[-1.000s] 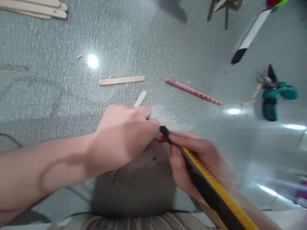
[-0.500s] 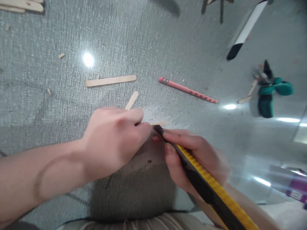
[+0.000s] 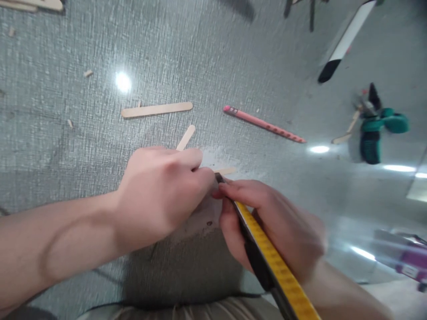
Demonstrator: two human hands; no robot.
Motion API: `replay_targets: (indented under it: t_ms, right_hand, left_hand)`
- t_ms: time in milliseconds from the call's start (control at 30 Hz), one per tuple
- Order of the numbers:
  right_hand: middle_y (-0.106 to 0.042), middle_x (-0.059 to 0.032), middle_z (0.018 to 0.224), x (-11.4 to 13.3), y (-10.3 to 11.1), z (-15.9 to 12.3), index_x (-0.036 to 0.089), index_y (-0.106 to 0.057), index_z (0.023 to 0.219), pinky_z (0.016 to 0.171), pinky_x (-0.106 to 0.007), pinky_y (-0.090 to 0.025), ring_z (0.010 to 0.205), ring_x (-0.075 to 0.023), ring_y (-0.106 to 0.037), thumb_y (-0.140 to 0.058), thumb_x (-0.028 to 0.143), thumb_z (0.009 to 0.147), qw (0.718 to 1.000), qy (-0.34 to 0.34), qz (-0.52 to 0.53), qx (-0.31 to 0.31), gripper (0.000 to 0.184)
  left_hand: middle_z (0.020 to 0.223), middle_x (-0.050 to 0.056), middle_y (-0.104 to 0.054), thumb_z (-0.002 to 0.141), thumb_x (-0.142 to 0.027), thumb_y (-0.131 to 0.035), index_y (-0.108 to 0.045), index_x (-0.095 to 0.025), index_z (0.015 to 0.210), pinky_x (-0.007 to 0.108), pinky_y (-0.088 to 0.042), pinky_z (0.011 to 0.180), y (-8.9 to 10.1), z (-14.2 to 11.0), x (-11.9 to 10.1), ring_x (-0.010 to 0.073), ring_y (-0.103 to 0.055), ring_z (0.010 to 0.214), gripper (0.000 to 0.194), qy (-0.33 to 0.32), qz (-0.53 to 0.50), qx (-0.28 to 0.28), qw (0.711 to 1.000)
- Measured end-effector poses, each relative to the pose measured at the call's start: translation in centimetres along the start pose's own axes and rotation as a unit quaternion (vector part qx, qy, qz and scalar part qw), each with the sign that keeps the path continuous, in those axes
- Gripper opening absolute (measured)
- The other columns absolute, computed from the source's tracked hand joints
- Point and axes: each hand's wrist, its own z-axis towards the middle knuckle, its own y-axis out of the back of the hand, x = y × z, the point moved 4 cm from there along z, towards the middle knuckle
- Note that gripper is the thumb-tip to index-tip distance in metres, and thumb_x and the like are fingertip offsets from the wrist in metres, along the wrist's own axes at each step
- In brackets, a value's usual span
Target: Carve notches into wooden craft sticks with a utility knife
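Note:
My left hand (image 3: 163, 186) is closed, its thumb and fingers pressed on a wooden craft stick (image 3: 227, 170) whose end sticks out to the right. My right hand (image 3: 270, 218) grips a yellow and black utility knife (image 3: 267, 249), its tip up against the stick by my left thumb. The exact contact of the blade is hidden. Another craft stick (image 3: 186, 138) shows its rounded end beyond my left knuckles; the rest is covered by the hand. A whole craft stick (image 3: 156, 110) lies flat farther off.
A pink pencil (image 3: 263, 124) lies ahead to the right. Green-handled pliers (image 3: 371, 138) and a white and black marker-like object (image 3: 347, 42) are at the right. Several sticks (image 3: 36, 4) sit at the far left, with small wood chips (image 3: 88, 74) on the grey textured table (image 3: 83, 155).
My right hand has swung the utility knife's handle leftward and more upright, its tip staying near the left thumb. My left hand keeps its hold; the view has shifted slightly.

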Motion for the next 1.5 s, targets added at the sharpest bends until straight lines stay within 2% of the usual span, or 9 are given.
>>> replay_targets:
  t_ms: [167, 367, 500, 600, 700, 833, 1033, 1267, 1500]
  right_hand:
    - [-0.073, -0.0011, 0.084, 0.3, 0.3, 0.9, 0.028, -0.063, 0.105, 0.054, -0.03, -0.058, 0.064, -0.0179, -0.07, -0.058, 0.01, 0.084, 0.998, -0.026, 0.032, 0.037, 0.028]
    - [-0.074, 0.0011, 0.086, -0.2, 0.4, 0.9, 0.026, -0.062, 0.103, 0.065, -0.026, -0.06, 0.07, -0.0144, -0.071, -0.06, 0.011, 0.085, 0.998, -0.045, 0.035, 0.025, 0.023]
    - [-0.074, -0.0018, 0.091, -0.5, 0.9, -0.2, 0.025, -0.063, 0.107, 0.064, -0.028, -0.06, 0.072, -0.016, -0.072, -0.058, 0.011, 0.085, 0.997, -0.009, 0.07, 0.034, 0.026]
    - [-0.075, -0.0035, 0.099, -1.2, 1.9, -0.6, 0.024, -0.065, 0.111, 0.069, -0.033, -0.061, 0.08, -0.0196, -0.073, -0.063, 0.01, 0.081, 0.999, -0.002, 0.044, 0.003, 0.033]
    - [-0.075, -0.0021, 0.098, -2.2, 2.0, -0.4, 0.025, -0.065, 0.111, 0.066, -0.033, -0.061, 0.079, -0.0193, -0.073, -0.062, 0.01, 0.082, 0.993, 0.024, 0.117, 0.024, 0.034]
    - [-0.076, -0.0029, 0.097, -3.3, 1.3, 0.1, 0.025, -0.063, 0.116, 0.067, -0.033, -0.061, 0.082, -0.0193, -0.074, -0.061, 0.007, 0.081, 0.984, 0.059, 0.162, 0.042, 0.039]
    - [-0.076, -0.0052, 0.097, -3.6, 0.6, 0.6, 0.023, -0.064, 0.114, 0.071, -0.03, -0.064, 0.085, -0.0199, -0.075, -0.061, 0.007, 0.082, 0.978, 0.088, 0.186, 0.043, 0.036]
    - [-0.077, -0.0025, 0.095, -3.5, 0.4, 0.5, 0.025, -0.063, 0.113, 0.068, -0.031, -0.065, 0.082, -0.0195, -0.075, -0.061, 0.009, 0.083, 0.973, 0.089, 0.209, 0.045, 0.035]
    - [-0.077, -0.0043, 0.094, -2.7, 0.4, 0.4, 0.024, -0.062, 0.11, 0.07, -0.028, -0.065, 0.081, -0.0184, -0.076, -0.059, 0.01, 0.083, 0.974, 0.119, 0.188, 0.043, 0.031]
  left_hand:
    - [0.061, -0.001, -0.048, 0.085, -0.017, -0.051, -0.053, -0.018, 0.063, 0.027, -0.012, 0.048, -0.2, 0.1, -0.1, 0.0094, -0.03, 0.047, 0.022, 0.014, 0.017, 0.022, 1.0]
    - [0.061, -0.002, -0.047, 0.093, -0.019, -0.05, -0.051, -0.019, 0.065, 0.03, -0.015, 0.053, -0.2, -0.2, -0.4, 0.0126, -0.035, 0.052, 0.028, 0.0, 0.055, -0.022, 0.998]
    - [0.07, 0.002, -0.054, 0.094, -0.018, -0.046, -0.058, -0.019, 0.074, 0.034, -0.024, 0.057, 0.0, -0.4, -0.3, 0.0177, -0.046, 0.064, 0.024, -0.038, 0.074, -0.019, 0.996]
    - [0.078, 0.003, -0.06, 0.097, -0.018, -0.041, -0.063, -0.018, 0.082, 0.036, -0.029, 0.063, 0.2, -0.4, 0.0, 0.0188, -0.05, 0.071, 0.027, -0.072, 0.066, -0.014, 0.995]
    - [0.085, 0.002, -0.064, 0.1, -0.017, -0.038, -0.067, -0.019, 0.09, 0.038, -0.033, 0.074, 0.2, -0.2, 0.6, 0.0191, -0.054, 0.083, 0.031, -0.093, 0.046, -0.003, 0.995]
    - [0.1, 0.0, -0.069, 0.102, -0.021, -0.045, -0.07, -0.023, 0.087, 0.038, -0.034, 0.086, 0.6, 0.2, 1.5, 0.0217, -0.055, 0.105, 0.03, -0.124, 0.021, -0.005, 0.992]
    - [0.101, -0.002, -0.07, 0.097, -0.028, -0.058, -0.072, -0.026, 0.087, 0.037, -0.035, 0.085, 1.0, 0.4, 2.4, 0.0194, -0.057, 0.098, 0.018, -0.101, -0.009, 0.018, 0.995]
    - [0.103, 0.001, -0.07, 0.105, -0.023, -0.036, -0.066, -0.021, 0.092, 0.036, -0.036, 0.086, 0.3, 0.2, 1.6, 0.017, -0.059, 0.1, 0.032, -0.189, 0.051, 0.053, 0.979]
    - [0.101, 0.005, -0.071, 0.104, -0.02, -0.037, -0.065, -0.017, 0.091, 0.036, -0.041, 0.084, 0.4, 0.2, 1.1, 0.0184, -0.062, 0.097, 0.03, -0.201, 0.068, 0.061, 0.975]
